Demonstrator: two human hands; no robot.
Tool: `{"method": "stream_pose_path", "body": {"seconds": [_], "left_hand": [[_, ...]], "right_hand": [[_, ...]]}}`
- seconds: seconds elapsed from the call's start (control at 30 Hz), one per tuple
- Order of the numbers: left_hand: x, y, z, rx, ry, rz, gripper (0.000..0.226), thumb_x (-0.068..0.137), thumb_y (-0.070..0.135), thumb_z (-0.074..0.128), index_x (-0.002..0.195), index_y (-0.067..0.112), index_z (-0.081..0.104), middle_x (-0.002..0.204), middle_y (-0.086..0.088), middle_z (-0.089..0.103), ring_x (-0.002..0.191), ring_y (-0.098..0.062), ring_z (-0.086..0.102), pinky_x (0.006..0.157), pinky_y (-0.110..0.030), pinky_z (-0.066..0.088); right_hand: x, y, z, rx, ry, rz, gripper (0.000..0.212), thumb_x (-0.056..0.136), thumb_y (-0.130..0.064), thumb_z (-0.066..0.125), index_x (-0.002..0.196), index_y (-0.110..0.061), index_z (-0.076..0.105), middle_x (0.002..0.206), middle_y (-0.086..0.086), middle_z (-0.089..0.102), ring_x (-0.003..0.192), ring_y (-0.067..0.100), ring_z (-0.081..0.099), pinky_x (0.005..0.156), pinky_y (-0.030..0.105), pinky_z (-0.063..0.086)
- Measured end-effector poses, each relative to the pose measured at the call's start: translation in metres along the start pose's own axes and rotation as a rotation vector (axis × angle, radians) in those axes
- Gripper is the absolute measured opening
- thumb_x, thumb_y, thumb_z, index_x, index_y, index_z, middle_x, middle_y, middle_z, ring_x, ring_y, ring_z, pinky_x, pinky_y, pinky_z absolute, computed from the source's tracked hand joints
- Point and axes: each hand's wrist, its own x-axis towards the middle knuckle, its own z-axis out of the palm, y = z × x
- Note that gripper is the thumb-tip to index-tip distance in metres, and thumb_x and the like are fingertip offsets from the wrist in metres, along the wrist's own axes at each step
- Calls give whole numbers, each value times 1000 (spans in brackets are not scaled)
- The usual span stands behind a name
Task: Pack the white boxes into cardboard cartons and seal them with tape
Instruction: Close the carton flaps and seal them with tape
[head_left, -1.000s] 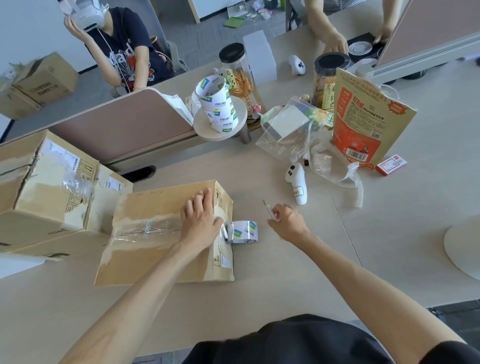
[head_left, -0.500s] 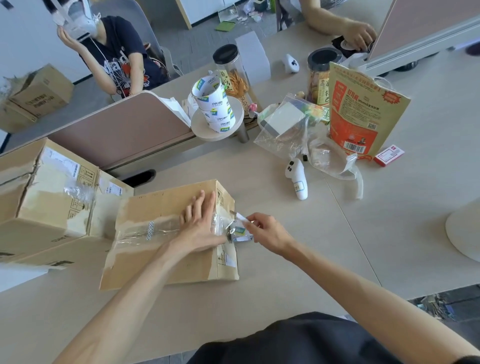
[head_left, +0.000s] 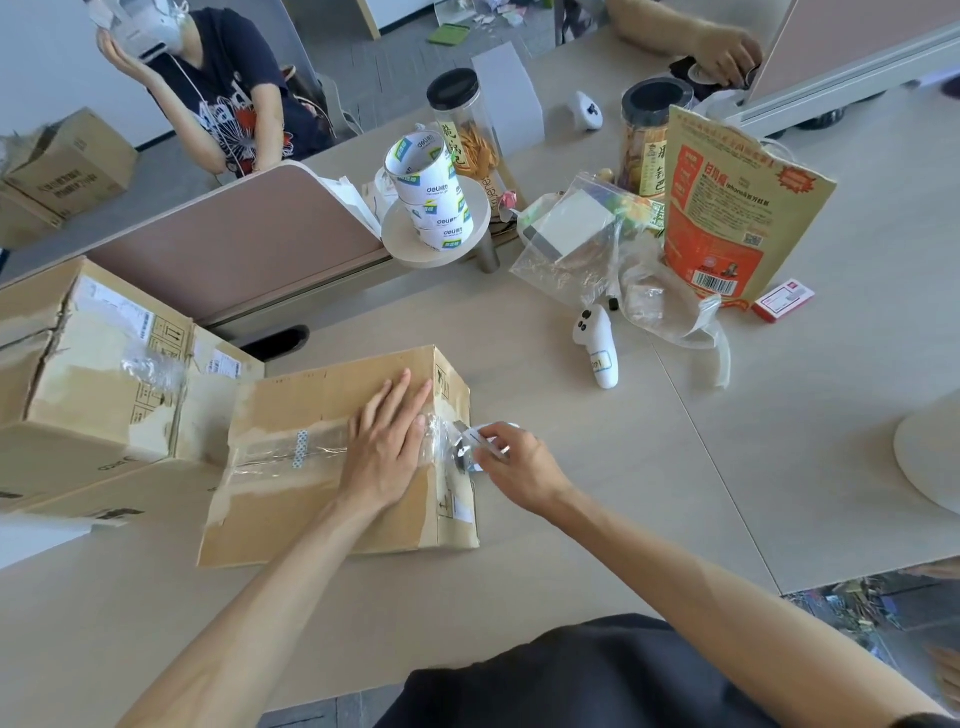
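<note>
The carton in front of me is plain brown, with a clear glossy tape strip bearing a blue-and-white dotted patch. The bench is pale beige. Beyond the carton: white tape rolls with blue-green labels, and an orange-printed kraft pouch.

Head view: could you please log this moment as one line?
left hand pressing flat on brown cardboard carton | right hand pinching small white item beside clear tape roll
</note>
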Motion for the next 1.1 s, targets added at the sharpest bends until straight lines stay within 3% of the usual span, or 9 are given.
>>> {"method": "stream_pose_path", "body": {"seconds": [0.1, 0.23, 0.8, 1.1], "left_hand": [[0, 0, 1, -1, 0, 1, 51, 100, 40, 18, 150, 38, 30, 160, 9, 23, 144, -16, 23, 109, -37, 19], [0, 1, 0, -6, -1, -8, 51, 100, 40, 18, 149, 38, 30, 160, 9, 23, 144, -16, 23, 109, -37, 20], [0, 0, 3, 4, 9, -15, 51, 100, 40, 20, 150, 39, 30, 160, 9, 24, 143, -18, 26, 107, -41, 25], [0, -3, 6, 12, 17, -4, 51, 100, 40, 19, 150, 39, 29, 160, 8, 24, 143, -19, 26, 107, -44, 27]], "right_hand": [[0, -6, 2, 118, -40, 26, 12, 95, -23, 54, 106, -19, 58, 91, -6, 62, 62, 14, 67, 52, 27, 51], [3, -11, 5, 112, -61, 2, 16, 93, -16, 56, 109, -13, 59, 100, 4, 68, 50, 10, 64, 43, 25, 47], [3, -18, 18, 64, -13, 36, 11, 93, -17, 53, 101, -11, 56, 107, 3, 62, 53, 17, 69, 42, 26, 48], [-19, -7, 18, -131, -130, 57, 9, 90, -15, 51, 98, -14, 56, 104, 0, 65, 46, 15, 64, 39, 23, 47]]}}
